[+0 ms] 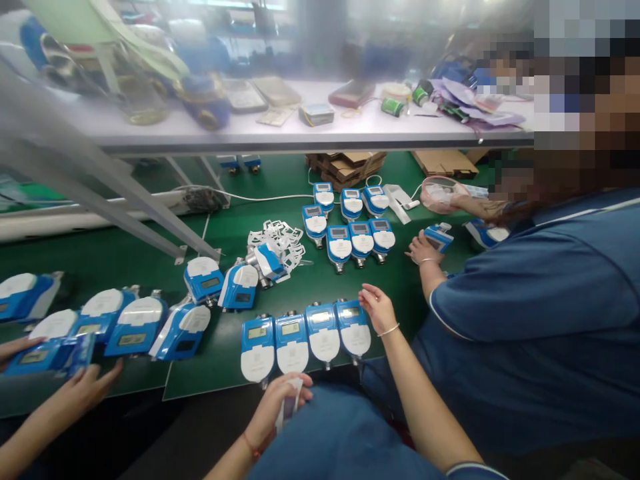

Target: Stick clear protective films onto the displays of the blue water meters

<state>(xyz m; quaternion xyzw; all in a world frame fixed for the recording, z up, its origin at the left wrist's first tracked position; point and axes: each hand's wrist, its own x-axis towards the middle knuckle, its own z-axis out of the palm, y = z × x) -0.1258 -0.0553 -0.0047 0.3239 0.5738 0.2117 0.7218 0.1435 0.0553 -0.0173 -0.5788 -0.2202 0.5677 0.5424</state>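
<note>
My R hand (pixel 379 310), fingertips together (can't tell if gripping anything), is nearer, just R of the top end of the rightmost blue-and-white, round-ended plastic meter (pixel 355 337) in the front row (pixel 293 353), long axis pointing away from me, w/ my L hand (pixel 273 408) clutching a thin white-and-grey strip (pixel 289 408).

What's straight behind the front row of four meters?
Green bench, then a white heap with one meter at its front-left, and seven meters farther right. The front four hide the bench directly beneath them.
</note>
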